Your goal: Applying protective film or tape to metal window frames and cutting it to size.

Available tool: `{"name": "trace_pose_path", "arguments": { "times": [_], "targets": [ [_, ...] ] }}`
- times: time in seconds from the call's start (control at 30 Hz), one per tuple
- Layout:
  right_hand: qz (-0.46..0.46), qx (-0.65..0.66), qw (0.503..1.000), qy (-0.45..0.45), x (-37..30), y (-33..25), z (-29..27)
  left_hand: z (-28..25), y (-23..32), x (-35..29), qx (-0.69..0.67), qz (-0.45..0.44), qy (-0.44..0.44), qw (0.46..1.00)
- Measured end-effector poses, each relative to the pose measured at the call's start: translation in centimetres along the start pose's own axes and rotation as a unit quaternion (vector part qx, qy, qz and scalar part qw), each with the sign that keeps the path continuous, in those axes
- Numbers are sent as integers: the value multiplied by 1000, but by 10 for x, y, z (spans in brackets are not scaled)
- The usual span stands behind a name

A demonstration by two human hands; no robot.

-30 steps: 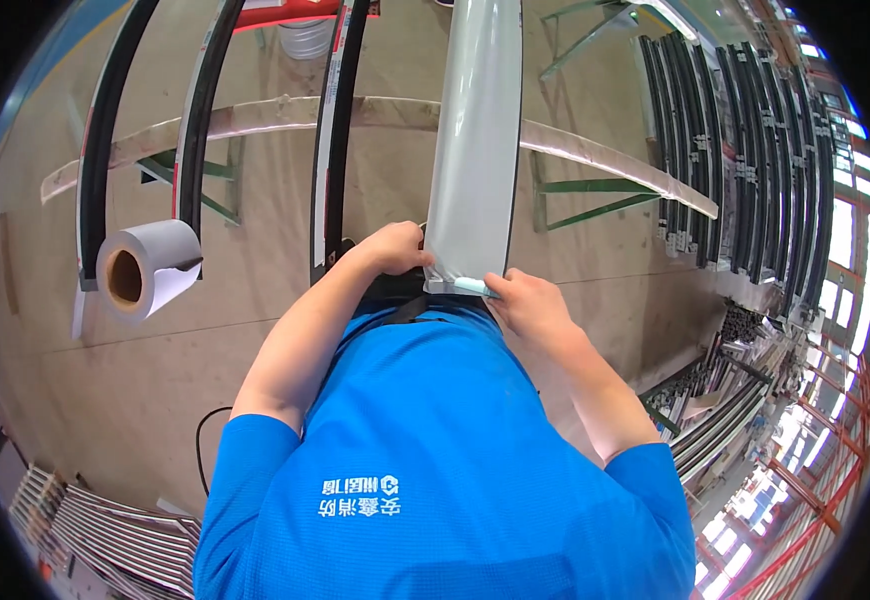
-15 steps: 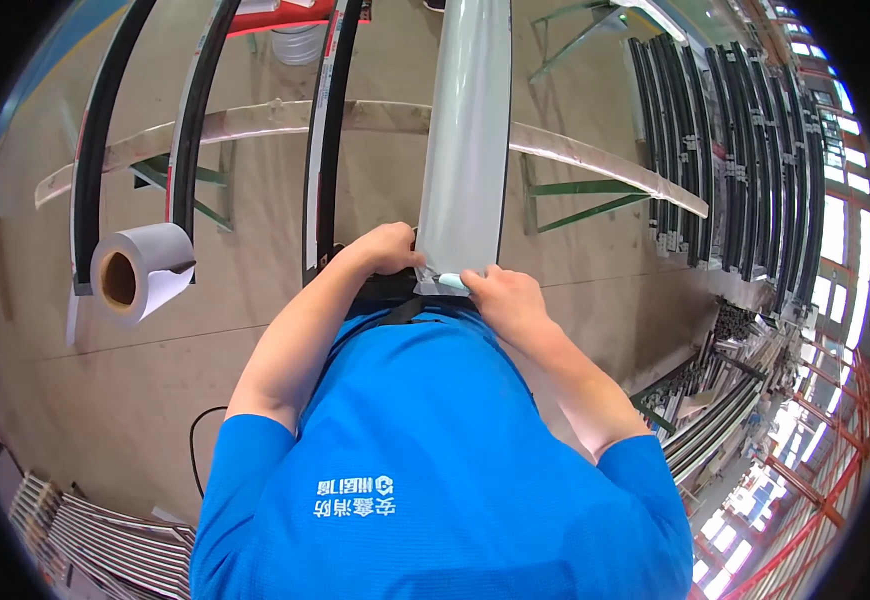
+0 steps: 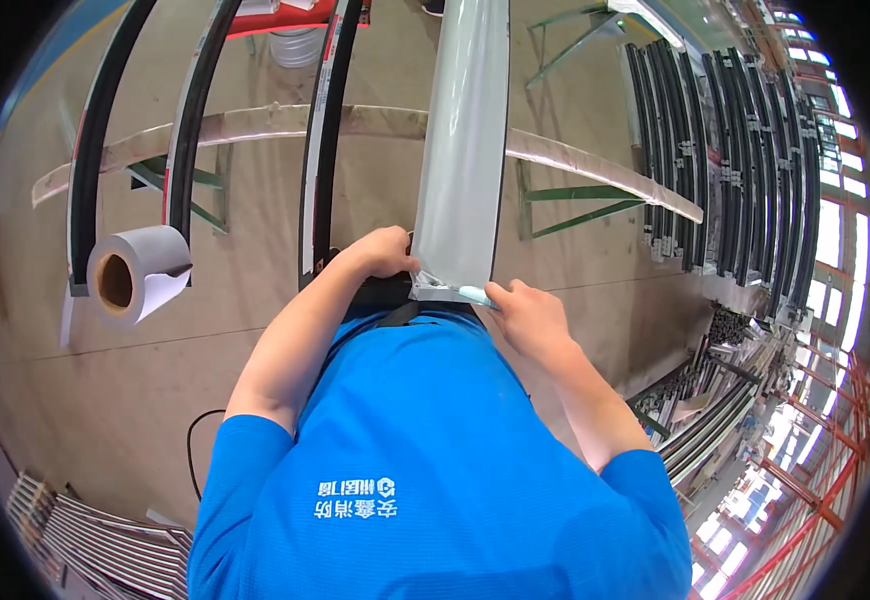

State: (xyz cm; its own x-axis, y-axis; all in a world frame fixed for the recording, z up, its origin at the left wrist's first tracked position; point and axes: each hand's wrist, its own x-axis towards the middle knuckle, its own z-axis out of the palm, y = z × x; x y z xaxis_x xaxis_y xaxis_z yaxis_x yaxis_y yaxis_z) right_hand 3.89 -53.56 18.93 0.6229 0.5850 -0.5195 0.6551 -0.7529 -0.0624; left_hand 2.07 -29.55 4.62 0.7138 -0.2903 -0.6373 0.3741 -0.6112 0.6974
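Observation:
A wide profile (image 3: pixel 463 150) covered in glossy pale grey film runs away from my waist, its near end just in front of my body. My left hand (image 3: pixel 388 252) is closed at the left corner of that end, fingertips pinching the film's edge. In my right hand (image 3: pixel 530 312) is a pale blue-green utility knife (image 3: pixel 476 296), lying across the near end toward the right corner, its tip pointing left. The blade itself is too small to make out. A crumpled bit of film (image 3: pixel 425 286) shows between the two hands.
Black profiles (image 3: pixel 320 170) lie left of the film-covered one, over a wrapped crossbar (image 3: pixel 265 120) on green trestle legs (image 3: pixel 585 193). A roll of white film (image 3: pixel 140 272) sits on the left profiles' ends. Stacked black profiles (image 3: pixel 725 160) stand at right; striped lengths (image 3: pixel 105 545) lie lower left.
My right hand and the knife have slid to the right along the near end of the profile. The left hand has stayed at the left corner.

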Motion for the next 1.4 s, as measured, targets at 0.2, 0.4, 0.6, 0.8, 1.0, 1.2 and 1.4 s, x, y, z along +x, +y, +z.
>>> {"name": "trace_pose_path", "arguments": {
  "times": [0.2, 0.4, 0.6, 0.8, 1.0, 1.2, 1.4],
  "targets": [
    [-105, 87, 989, 51, 23, -16, 11, -2, 6, 1, -7, 1, -4, 1000],
    [-76, 83, 993, 38, 15, -1, 18, 1, 3, 3, 21, 7, 3, 1000],
    [-57, 61, 996, 24, 12, -3, 10, 6, 0, 9, 59, 8, 18, 998],
    [-49, 46, 998, 13, 19, 11, 20, 7, 3, 13, 65, -4, 20, 998],
    [-1, 177, 984, 37, -4, 39, 15, 21, -7, 38, 82, -28, -3, 996],
    [67, 349, 927, 119, -2, 32, 38, 34, -8, 58, 70, -17, -10, 997],
    [-35, 144, 985, 91, -3, 24, 49, 29, -10, 63, 45, -25, -33, 998]
  ]
}}
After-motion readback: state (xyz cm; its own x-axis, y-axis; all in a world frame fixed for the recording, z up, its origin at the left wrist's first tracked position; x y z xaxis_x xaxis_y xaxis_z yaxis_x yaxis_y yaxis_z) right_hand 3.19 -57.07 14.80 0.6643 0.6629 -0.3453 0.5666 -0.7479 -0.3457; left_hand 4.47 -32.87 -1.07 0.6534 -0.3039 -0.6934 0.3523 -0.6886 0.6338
